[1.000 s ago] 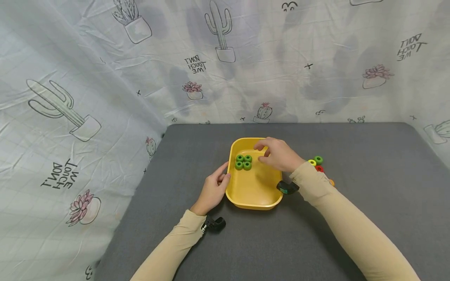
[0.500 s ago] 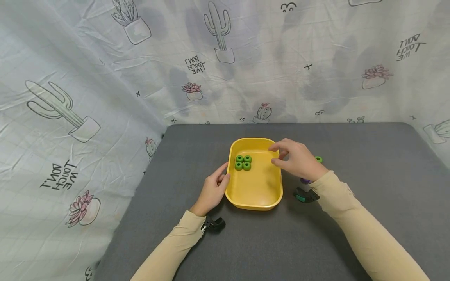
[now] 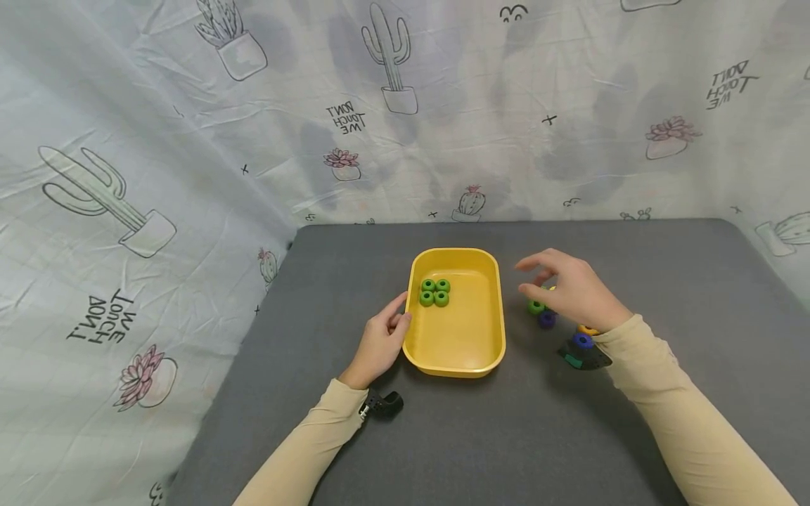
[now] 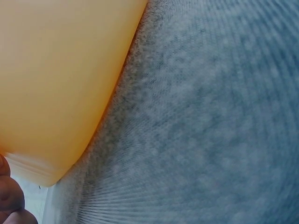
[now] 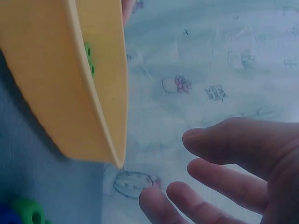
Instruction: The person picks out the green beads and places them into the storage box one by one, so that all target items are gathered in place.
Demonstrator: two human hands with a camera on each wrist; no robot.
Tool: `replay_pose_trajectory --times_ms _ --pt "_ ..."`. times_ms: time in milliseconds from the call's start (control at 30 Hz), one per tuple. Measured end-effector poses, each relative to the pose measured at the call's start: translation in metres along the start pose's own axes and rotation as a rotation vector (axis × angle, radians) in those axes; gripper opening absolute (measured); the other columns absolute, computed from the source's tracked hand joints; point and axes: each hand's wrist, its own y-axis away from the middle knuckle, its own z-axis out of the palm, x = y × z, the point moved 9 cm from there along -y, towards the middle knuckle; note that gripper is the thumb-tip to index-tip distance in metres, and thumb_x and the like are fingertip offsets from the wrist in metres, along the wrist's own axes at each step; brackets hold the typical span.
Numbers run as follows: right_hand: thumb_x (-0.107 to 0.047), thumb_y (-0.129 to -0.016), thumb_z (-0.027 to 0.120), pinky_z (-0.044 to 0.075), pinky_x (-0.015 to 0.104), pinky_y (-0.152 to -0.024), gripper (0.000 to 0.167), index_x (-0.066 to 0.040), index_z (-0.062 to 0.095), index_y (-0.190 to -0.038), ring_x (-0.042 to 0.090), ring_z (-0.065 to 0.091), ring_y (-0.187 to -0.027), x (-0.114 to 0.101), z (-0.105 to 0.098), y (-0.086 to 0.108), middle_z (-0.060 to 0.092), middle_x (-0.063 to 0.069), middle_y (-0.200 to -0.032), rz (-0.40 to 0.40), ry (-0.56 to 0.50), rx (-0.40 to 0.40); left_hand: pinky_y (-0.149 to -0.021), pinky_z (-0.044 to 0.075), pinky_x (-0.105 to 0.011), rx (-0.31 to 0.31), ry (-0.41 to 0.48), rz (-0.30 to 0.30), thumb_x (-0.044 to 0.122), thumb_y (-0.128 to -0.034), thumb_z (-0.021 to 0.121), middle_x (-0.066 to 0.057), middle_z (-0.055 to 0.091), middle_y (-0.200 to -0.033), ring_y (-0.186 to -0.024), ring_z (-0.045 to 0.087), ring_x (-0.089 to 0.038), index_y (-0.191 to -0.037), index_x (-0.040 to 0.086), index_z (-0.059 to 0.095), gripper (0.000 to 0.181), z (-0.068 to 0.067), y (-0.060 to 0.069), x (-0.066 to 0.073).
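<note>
A yellow plastic tray (image 3: 452, 351) lies on the grey table. In its far left part several green ring-shaped beads (image 3: 434, 292) form a small square. My left hand (image 3: 373, 348) rests against the tray's left side, its thumb and index fingertip at the rim; the wrist view shows fingertips by the yellow wall. To the right of the tray, my right hand (image 3: 572, 288) hovers with thumb and fingers spread apart, holding nothing. Under and beside it lie loose beads: a green bead (image 3: 536, 307), a purple bead (image 3: 547, 320), an orange bead (image 3: 586, 329) and a blue bead (image 3: 583, 341). The hand partly hides this group.
A pale curtain (image 3: 493, 126) with cactus drawings hangs behind the table (image 3: 455, 436) and along its left side. Black camera bands (image 3: 382, 404) sit at both wrists, over beige sleeves.
My right hand has moved right, from above the tray to over the loose beads, its fingers still apart. The left hand and the green beads in the tray stay in place.
</note>
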Motion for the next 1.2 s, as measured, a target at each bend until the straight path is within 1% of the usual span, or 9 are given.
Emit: replay_pose_trajectory --times_ms 67,167,233,300,367,567,800,1033,1200 --pt "-0.025 -0.100 0.073 0.057 0.045 -0.078 0.036 -0.013 0.067 -0.133 0.027 0.069 -0.095 0.006 -0.005 0.004 0.065 0.008 -0.128 0.015 0.006 0.004 -0.059 0.041 -0.021 -0.004 -0.006 -0.001 0.020 -0.1101 0.054 -0.001 0.054 -0.070 -0.058 0.048 -0.010 -0.157 0.013 0.048 0.048 0.001 0.000 0.000" --pt "-0.027 -0.100 0.072 0.055 0.039 -0.072 0.036 -0.014 0.067 -0.133 0.026 0.068 -0.093 0.015 -0.012 0.008 0.065 0.007 -0.127 0.032 0.026 0.017 -0.060 0.042 -0.022 -0.005 -0.005 -0.001 0.020 -0.1101 0.054 -0.001 0.055 -0.070 -0.058 0.049 -0.010 -0.157 0.012 0.048 0.048 0.001 0.000 0.000" --pt "-0.028 -0.101 0.072 0.054 0.038 -0.070 0.036 -0.014 0.066 -0.133 0.027 0.067 -0.094 0.020 -0.015 0.011 0.064 0.008 -0.126 0.039 0.034 0.026 -0.060 0.041 -0.021 -0.005 -0.008 -0.002 0.020 -0.1101 0.054 -0.001 0.054 -0.070 -0.058 0.048 -0.010 -0.157 0.012 0.048 0.048 0.001 0.000 0.001" --pt "-0.027 -0.100 0.072 0.052 0.040 -0.074 0.035 -0.014 0.067 -0.132 0.026 0.066 -0.100 0.024 -0.020 0.013 0.065 0.007 -0.126 0.037 0.056 0.047 -0.060 0.041 -0.021 -0.003 -0.009 -0.002 0.019 -0.1099 0.054 0.000 0.053 -0.070 -0.058 0.048 -0.009 -0.157 0.013 0.048 0.048 0.000 0.000 0.000" --pt "-0.027 -0.100 0.073 0.052 0.042 -0.076 0.035 -0.014 0.068 -0.132 0.028 0.066 -0.101 0.027 -0.023 0.015 0.065 0.009 -0.127 0.043 0.061 0.061 -0.060 0.040 -0.021 -0.003 -0.012 -0.002 0.018 -0.1098 0.054 0.000 0.052 -0.070 -0.058 0.047 -0.009 -0.157 0.012 0.049 0.048 0.000 0.000 0.000" --pt "-0.027 -0.099 0.073 0.051 0.041 -0.074 0.037 -0.012 0.067 -0.133 0.031 0.067 -0.102 0.041 -0.032 0.019 0.065 0.013 -0.128 0.065 0.061 0.088 -0.059 0.040 -0.021 -0.001 -0.014 -0.007 0.018 -0.1096 0.054 0.000 0.052 -0.070 -0.058 0.046 -0.009 -0.156 0.012 0.049 0.048 0.001 -0.001 0.000" --pt "-0.034 -0.102 0.069 0.051 0.049 -0.079 0.043 -0.011 0.064 -0.138 0.037 0.063 -0.109 0.068 -0.034 0.019 0.065 0.020 -0.127 0.150 0.029 0.049 -0.059 0.039 -0.021 0.003 -0.009 -0.019 0.020 -0.1097 0.055 0.001 0.052 -0.070 -0.058 0.046 -0.008 -0.156 0.014 0.049 0.047 0.001 0.000 -0.001" --pt "-0.032 -0.102 0.069 0.052 0.053 -0.080 0.043 -0.008 0.063 -0.138 0.039 0.064 -0.111 0.084 -0.031 0.018 0.061 0.021 -0.135 0.171 0.017 0.036 -0.058 0.037 -0.021 0.016 0.008 -0.034 0.016 -0.1089 0.057 0.001 0.049 -0.069 -0.057 0.044 -0.008 -0.156 0.012 0.050 0.047 0.001 0.000 -0.003" --pt "-0.029 -0.104 0.066 0.053 0.054 -0.080 0.042 -0.005 0.062 -0.138 0.041 0.064 -0.112 0.097 -0.026 0.016 0.061 0.025 -0.134 0.196 0.013 0.019 -0.058 0.037 -0.021 0.029 0.017 -0.037 0.015 -0.1084 0.057 -0.005 0.054 -0.071 -0.057 0.045 -0.009 -0.155 0.010 0.050 0.048 0.001 -0.001 -0.001"
